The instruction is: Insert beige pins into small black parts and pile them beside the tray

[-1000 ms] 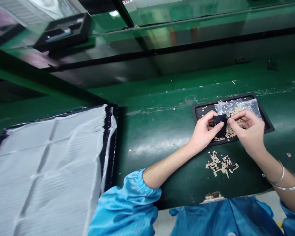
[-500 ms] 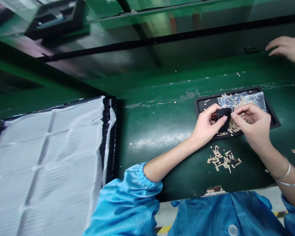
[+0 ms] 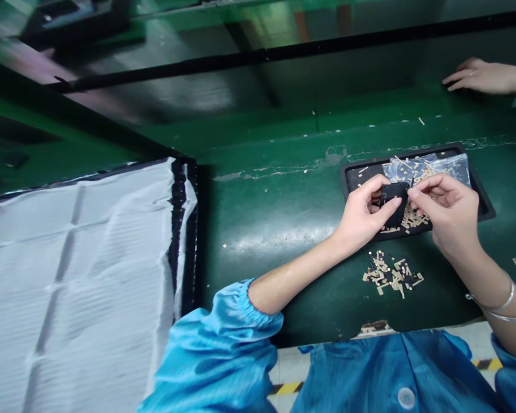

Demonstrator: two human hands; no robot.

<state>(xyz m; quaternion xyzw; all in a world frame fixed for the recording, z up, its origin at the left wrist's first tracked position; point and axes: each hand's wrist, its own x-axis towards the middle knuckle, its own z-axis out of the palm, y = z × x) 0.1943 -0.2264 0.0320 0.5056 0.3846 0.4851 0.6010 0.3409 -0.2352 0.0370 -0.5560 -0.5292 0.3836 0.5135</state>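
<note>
Left hand [image 3: 361, 215] pinches the small black part [image 3: 393, 201] over the black tray [image 3: 484, 198], right hand [image 3: 449, 212] fingertips closed on its edge — a slip could drop it among the tan scraps [image 3: 391, 275] just below.

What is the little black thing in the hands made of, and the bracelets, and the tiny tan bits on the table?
The little black part, pinched between left hand and right hand, looks like matte plastic: dull, no glints. The bracelets look like polished metal, silvery and shiny. The tan bits look like thin paper or film scraps, flat and pale; hard to tell.
</note>
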